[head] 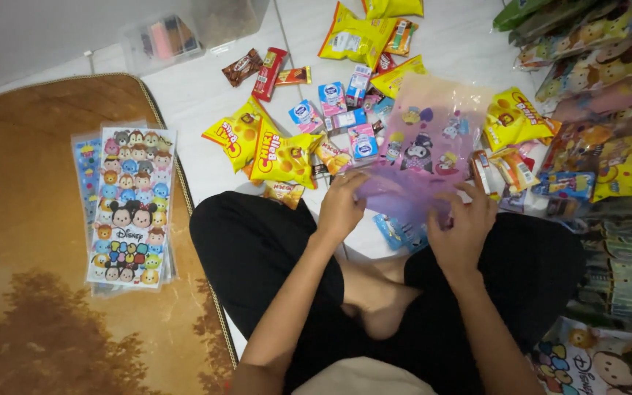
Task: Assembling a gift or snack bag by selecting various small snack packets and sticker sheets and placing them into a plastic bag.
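I sit cross-legged on a white floor. Both hands hold a translucent pink-purple plastic bag (426,139) printed with small cartoon figures, raised above my knees. My left hand (341,205) grips the bag's near left edge. My right hand (462,223) pinches the near right edge, fingers curled over it. Under and beyond the bag lie snack packets: yellow puff bags (268,146), small blue-and-white milk cartons (330,99), and chocolate bars (268,73).
A stack of cartoon-printed plastic bags (132,208) lies on a brown rug (31,241) at left. More filled printed bags (608,95) pile up at right. A clear plastic box (162,40) stands at the back. Another yellow bag (517,117) lies right of the held bag.
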